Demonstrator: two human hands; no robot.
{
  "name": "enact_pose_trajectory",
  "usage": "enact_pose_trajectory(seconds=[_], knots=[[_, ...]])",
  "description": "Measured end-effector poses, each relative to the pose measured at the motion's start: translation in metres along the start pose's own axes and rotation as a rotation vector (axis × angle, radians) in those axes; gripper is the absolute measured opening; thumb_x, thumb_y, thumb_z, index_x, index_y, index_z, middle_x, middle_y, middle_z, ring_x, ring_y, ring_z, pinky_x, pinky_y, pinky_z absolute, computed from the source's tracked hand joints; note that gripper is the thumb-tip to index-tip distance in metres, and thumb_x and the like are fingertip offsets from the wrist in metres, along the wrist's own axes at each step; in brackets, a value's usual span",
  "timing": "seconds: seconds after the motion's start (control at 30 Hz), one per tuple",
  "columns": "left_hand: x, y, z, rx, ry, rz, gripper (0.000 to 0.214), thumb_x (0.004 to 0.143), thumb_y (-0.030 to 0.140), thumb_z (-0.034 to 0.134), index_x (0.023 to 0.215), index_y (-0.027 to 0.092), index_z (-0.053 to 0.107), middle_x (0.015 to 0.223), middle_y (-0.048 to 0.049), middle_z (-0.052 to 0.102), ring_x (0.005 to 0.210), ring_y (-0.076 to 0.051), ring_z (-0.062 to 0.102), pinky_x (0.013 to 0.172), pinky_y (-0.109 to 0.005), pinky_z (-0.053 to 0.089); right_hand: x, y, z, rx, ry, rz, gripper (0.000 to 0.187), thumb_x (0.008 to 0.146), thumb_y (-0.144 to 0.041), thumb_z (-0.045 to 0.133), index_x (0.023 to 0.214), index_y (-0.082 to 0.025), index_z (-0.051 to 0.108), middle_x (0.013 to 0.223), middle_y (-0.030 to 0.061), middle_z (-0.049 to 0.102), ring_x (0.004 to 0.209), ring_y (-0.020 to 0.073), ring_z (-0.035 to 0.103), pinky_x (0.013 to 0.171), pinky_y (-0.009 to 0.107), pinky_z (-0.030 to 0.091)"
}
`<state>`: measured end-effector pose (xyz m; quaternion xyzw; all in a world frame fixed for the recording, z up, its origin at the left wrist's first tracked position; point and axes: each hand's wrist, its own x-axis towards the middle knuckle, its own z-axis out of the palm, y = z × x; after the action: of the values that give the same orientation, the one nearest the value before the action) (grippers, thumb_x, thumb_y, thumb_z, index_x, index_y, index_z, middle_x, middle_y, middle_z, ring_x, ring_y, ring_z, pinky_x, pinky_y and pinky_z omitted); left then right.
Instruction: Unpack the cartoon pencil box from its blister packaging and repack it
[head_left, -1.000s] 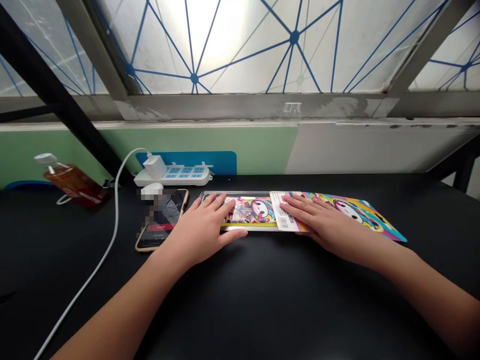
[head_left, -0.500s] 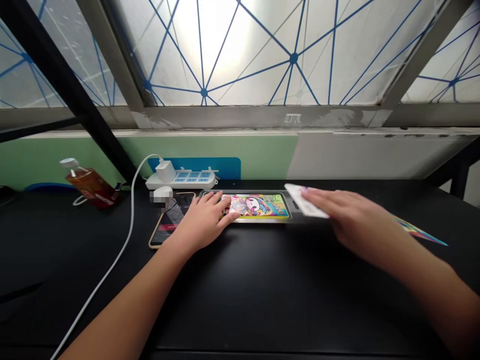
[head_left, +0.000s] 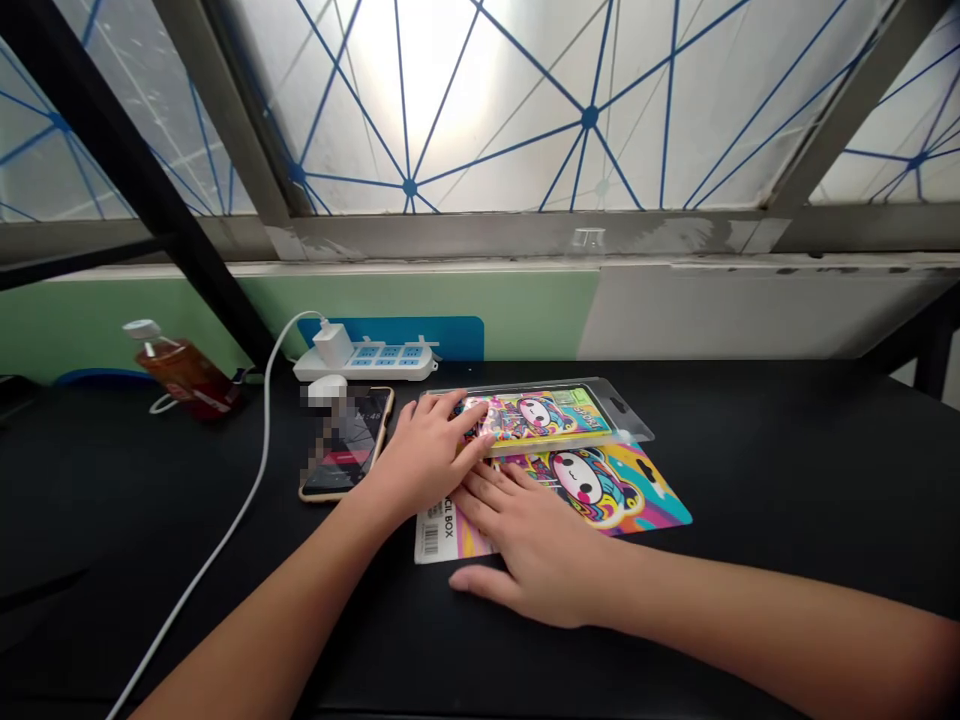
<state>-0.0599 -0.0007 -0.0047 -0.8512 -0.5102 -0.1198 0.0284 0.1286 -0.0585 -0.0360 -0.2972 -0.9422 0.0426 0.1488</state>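
Observation:
A colourful pencil box in a clear plastic blister pack [head_left: 555, 415] lies on the black table [head_left: 750, 470]. My left hand [head_left: 427, 455] rests on the pack's left end, its fingers curled over the edge. In front of the pack lies a colourful printed card insert [head_left: 615, 485] with a white barcode strip at its left end. My right hand [head_left: 532, 540] lies flat on the left part of the card, fingers stretched out and pressing it onto the table.
A smartphone [head_left: 349, 445] lies left of the pack. Behind it sits a white power strip [head_left: 367, 360] with a charger and a white cable [head_left: 232, 520] running toward me. A bottle of reddish drink [head_left: 180, 370] lies at the far left. A window frame rises behind.
My right hand drew the card insert out of the pack to the right, then brought it back and laid it flat in front of the pack. My left hand stayed on the pack.

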Motion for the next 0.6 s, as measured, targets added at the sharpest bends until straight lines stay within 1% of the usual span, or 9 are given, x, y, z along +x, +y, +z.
enact_pose_trajectory(seconds=[0.1, 0.17, 0.23, 0.3, 0.37, 0.43, 0.5, 0.53, 0.6], knots=[[0.0, -0.001, -0.001, 0.01, -0.004, 0.009, 0.049, 0.105, 0.05, 0.037, 0.145, 0.028, 0.053, 0.153, -0.0111, 0.05, 0.137, -0.035, 0.045, 0.111, -0.061, 0.036, 0.004, 0.009, -0.003, 0.131, -0.057, 0.027, 0.071, 0.099, -0.059, 0.042, 0.156, -0.018, 0.036, 0.163, 0.014, 0.035, 0.149, 0.034, 0.033, 0.12, 0.055, 0.026], [0.0, -0.001, -0.002, 0.022, -0.005, 0.009, 0.049, 0.105, 0.051, 0.036, 0.146, 0.028, 0.053, 0.153, -0.011, 0.05, 0.138, -0.035, 0.044, 0.112, -0.064, 0.033, 0.002, 0.008, -0.005, 0.157, -0.046, 0.029, 0.064, 0.101, -0.054, 0.042, 0.155, -0.018, 0.038, 0.162, 0.0141, 0.037, 0.149, 0.0331, 0.032, 0.12, 0.055, 0.026], [-0.001, 0.0, -0.003, 0.027, -0.01, 0.006, 0.049, 0.105, 0.051, 0.036, 0.145, 0.028, 0.053, 0.154, -0.0106, 0.05, 0.139, -0.035, 0.044, 0.113, -0.067, 0.029, 0.0, 0.005, -0.007, 0.157, -0.005, 0.015, 0.058, 0.101, -0.05, 0.045, 0.148, -0.017, 0.047, 0.156, 0.0151, 0.047, 0.145, 0.033, 0.037, 0.117, 0.054, 0.031], [-0.001, 0.001, -0.003, 0.025, -0.021, 0.0, 0.05, 0.105, 0.052, 0.036, 0.146, 0.027, 0.052, 0.155, -0.0102, 0.049, 0.14, -0.034, 0.043, 0.114, -0.069, 0.028, 0.001, 0.002, -0.009, 0.119, 0.055, -0.016, 0.042, 0.101, -0.041, 0.046, 0.134, -0.017, 0.059, 0.142, 0.0147, 0.059, 0.134, 0.0311, 0.048, 0.11, 0.05, 0.039], [-0.001, 0.001, -0.004, 0.025, -0.035, -0.004, 0.052, 0.105, 0.053, 0.035, 0.147, 0.026, 0.049, 0.156, -0.0103, 0.048, 0.141, -0.034, 0.042, 0.113, -0.07, 0.028, 0.002, 0.006, -0.015, 0.047, 0.131, -0.069, 0.029, 0.102, -0.03, 0.043, 0.113, -0.017, 0.068, 0.122, 0.0127, 0.068, 0.115, 0.0274, 0.059, 0.098, 0.044, 0.046], [-0.002, 0.001, -0.004, 0.03, -0.043, -0.006, 0.054, 0.105, 0.054, 0.034, 0.148, 0.025, 0.047, 0.157, -0.0108, 0.046, 0.143, -0.034, 0.041, 0.113, -0.07, 0.028, 0.004, 0.019, -0.027, -0.043, 0.208, -0.091, 0.031, 0.102, -0.023, 0.041, 0.095, -0.018, 0.07, 0.101, 0.0104, 0.071, 0.095, 0.0233, 0.063, 0.086, 0.04, 0.047], [-0.001, 0.001, -0.003, 0.037, -0.043, -0.005, 0.056, 0.104, 0.056, 0.034, 0.149, 0.026, 0.046, 0.157, -0.0107, 0.046, 0.143, -0.034, 0.04, 0.114, -0.07, 0.028, 0.005, 0.043, -0.043, -0.136, 0.247, -0.01, 0.034, 0.102, -0.024, 0.041, 0.087, -0.018, 0.07, 0.087, 0.0091, 0.069, 0.083, 0.0215, 0.062, 0.079, 0.038, 0.046], [-0.001, 0.001, -0.002, 0.04, -0.042, -0.006, 0.056, 0.104, 0.058, 0.035, 0.149, 0.026, 0.046, 0.157, -0.0103, 0.047, 0.143, -0.034, 0.04, 0.115, -0.069, 0.027, 0.004, 0.058, -0.051, -0.186, 0.233, 0.087, 0.034, 0.102, -0.025, 0.04, 0.087, -0.017, 0.07, 0.086, 0.0101, 0.069, 0.083, 0.0223, 0.062, 0.078, 0.038, 0.046], [-0.001, 0.0, -0.001, 0.041, -0.041, -0.011, 0.057, 0.103, 0.059, 0.036, 0.148, 0.026, 0.047, 0.156, -0.0097, 0.047, 0.143, -0.035, 0.04, 0.115, -0.069, 0.026, 0.002, 0.091, -0.066, -0.23, 0.137, 0.279, 0.032, 0.1, -0.035, 0.045, 0.101, -0.017, 0.072, 0.1, 0.0131, 0.069, 0.091, 0.0264, 0.063, 0.079, 0.04, 0.048]])
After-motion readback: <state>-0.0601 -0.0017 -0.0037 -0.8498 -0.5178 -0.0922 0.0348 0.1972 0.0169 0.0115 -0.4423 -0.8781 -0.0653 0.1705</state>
